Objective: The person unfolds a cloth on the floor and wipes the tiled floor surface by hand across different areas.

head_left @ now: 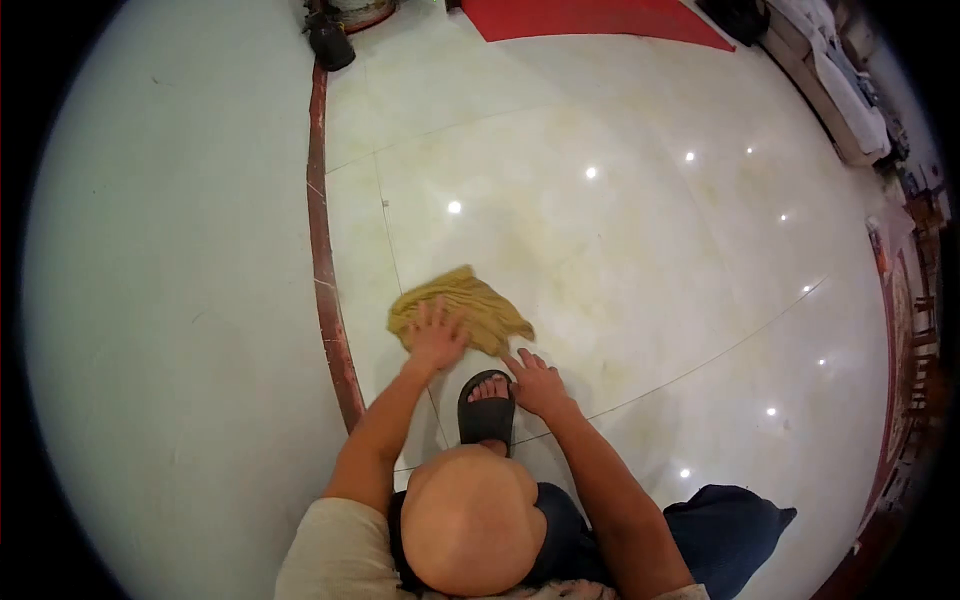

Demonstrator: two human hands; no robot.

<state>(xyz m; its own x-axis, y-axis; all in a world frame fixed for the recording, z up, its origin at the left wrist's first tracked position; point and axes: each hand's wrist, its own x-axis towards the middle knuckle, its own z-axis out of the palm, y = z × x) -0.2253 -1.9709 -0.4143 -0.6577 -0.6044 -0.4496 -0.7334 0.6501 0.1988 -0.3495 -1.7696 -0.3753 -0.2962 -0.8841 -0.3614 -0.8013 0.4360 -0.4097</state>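
Observation:
A mustard-yellow cloth (468, 308) lies crumpled on the glossy pale tiled floor (640, 270). My left hand (437, 338) presses down on its near left part, palm down with the fingers spread. Just right of the cloth's near edge is my right hand (537, 382), its fingers stretched out and its index fingertip close to the cloth's lower corner. Between my two forearms, a dark slipper (487, 412) shows on my foot, with my bent knee behind it.
A pale wall (180, 300) with a reddish-brown skirting strip (328, 270) runs along the left. At the far end are a red mat (590, 20) and a dark container (330, 45). A sofa (830, 90) stands far right. Dark blue fabric (725, 535) spreads beside my right arm.

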